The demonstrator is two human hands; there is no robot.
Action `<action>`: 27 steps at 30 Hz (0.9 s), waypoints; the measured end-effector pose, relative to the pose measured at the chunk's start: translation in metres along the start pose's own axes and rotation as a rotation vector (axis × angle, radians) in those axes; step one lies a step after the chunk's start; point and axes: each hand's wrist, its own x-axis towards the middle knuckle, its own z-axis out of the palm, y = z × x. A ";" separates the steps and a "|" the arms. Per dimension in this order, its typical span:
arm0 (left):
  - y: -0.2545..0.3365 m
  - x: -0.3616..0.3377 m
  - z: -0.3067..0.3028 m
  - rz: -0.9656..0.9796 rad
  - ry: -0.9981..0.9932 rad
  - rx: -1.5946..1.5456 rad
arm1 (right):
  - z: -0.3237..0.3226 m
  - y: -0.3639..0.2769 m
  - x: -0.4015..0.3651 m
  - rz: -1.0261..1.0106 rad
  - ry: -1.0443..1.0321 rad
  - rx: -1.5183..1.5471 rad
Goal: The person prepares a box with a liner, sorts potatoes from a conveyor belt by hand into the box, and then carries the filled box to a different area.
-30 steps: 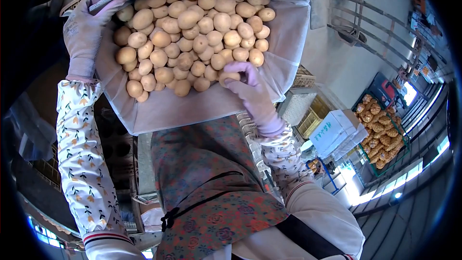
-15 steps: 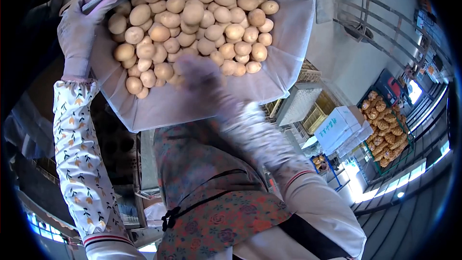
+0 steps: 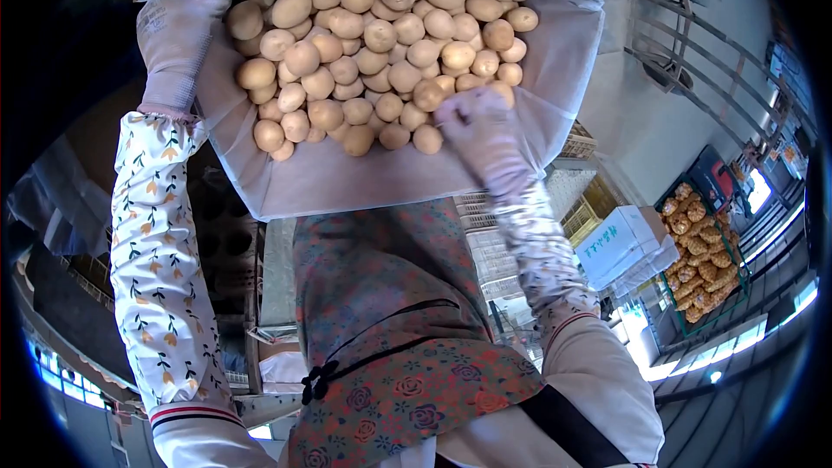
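I'm gripping a box (image 3: 347,186); potatoes (image 3: 380,36) are lying heaped inside.
Frame top is cutting off the box's far edge. My left hand (image 3: 176,39) is clamping its far-left corner, probably for steadying; my right hand (image 3: 487,132) is curling over potatoes at the right, blurring, so can't tell if it's holding one. Lower potatoes are hiding underneath.

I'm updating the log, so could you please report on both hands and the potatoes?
Left hand gripping the box by its rim. Right hand at the potatoes, blurred, grip unclear. Potatoes piled loose inside the box. Nothing seen in the way.
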 end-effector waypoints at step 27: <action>-0.015 0.007 0.006 0.062 -0.017 0.067 | -0.046 0.013 -0.102 0.231 0.612 -0.348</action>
